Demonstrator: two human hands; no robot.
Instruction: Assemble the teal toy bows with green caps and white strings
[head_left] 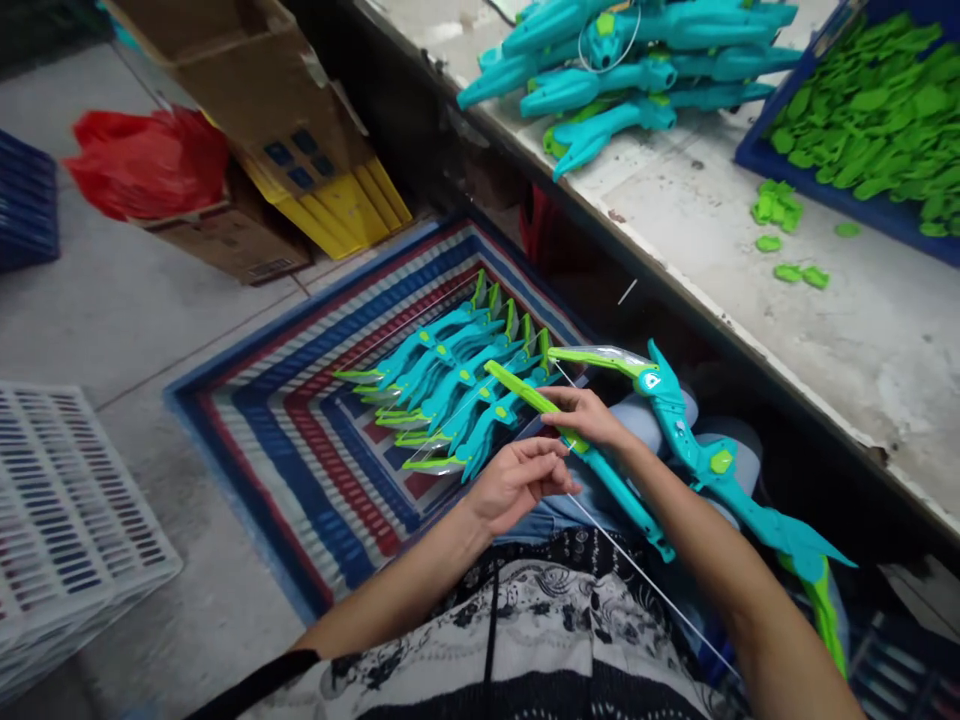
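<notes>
A teal and green toy bow [679, 430] lies across my lap, a clear strip along its upper green limb. Its white bowstring [637, 570] runs from the limb tip past my hands to the lower right. My right hand [589, 415] is closed around a long green and teal bar [619, 495], which slants over my legs. Close beside it, my left hand [525, 475] has its fingers bent together at the bowstring, seemingly pinching it; the exact contact is partly hidden.
Several finished-looking toy bows [465, 375] lie in a striped lined bin [300, 440] at my left. More teal parts [622, 70] are piled on the worktable [675, 190], near a blue crate [795, 165] of green pieces. A white basket [75, 520] and cardboard box [255, 100] stand on the floor.
</notes>
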